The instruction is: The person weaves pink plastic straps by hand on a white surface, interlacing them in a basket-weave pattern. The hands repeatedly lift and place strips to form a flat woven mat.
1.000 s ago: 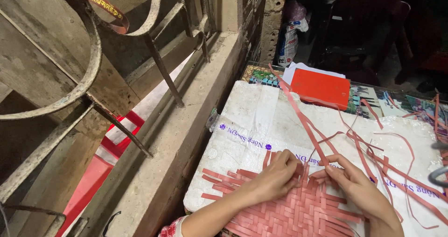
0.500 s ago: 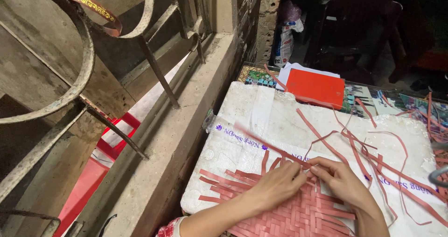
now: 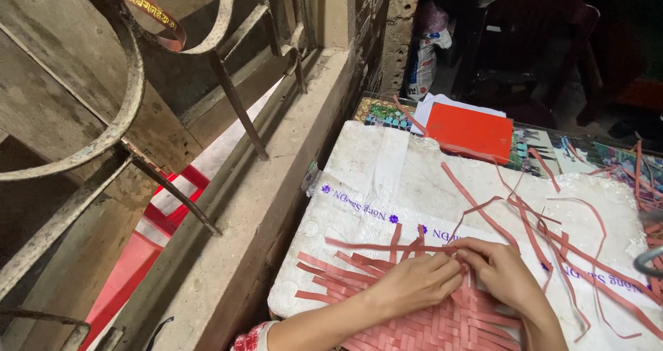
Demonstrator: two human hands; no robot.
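A curved iron window grille point(image 3: 103, 137) and a broad concrete sill point(image 3: 276, 185) fill the left of the view, with a white foam slab point(image 3: 387, 178) set just beside the sill as a work surface. On the slab's near edge lies a woven mat of pink strips point(image 3: 442, 327), its herringbone weave flat against the foam so the plaits stay in line. Loose pink strips point(image 3: 552, 233) trail away from its upper edge across the slab toward the right, kept unwoven and within reach of the weave. A red sheet of card point(image 3: 469, 131) rests on white paper at the slab's far end, well apart from the work. The left hand point(image 3: 414, 282) presses down on the mat's top edge, fingers curled and closed over the strip ends there. The right hand point(image 3: 504, 275) meets it, fingertips pinched shut on a single pink strip point(image 3: 387, 247) that runs crosswise to the left along the weave's edge. Both hands touch at the weave's working row.
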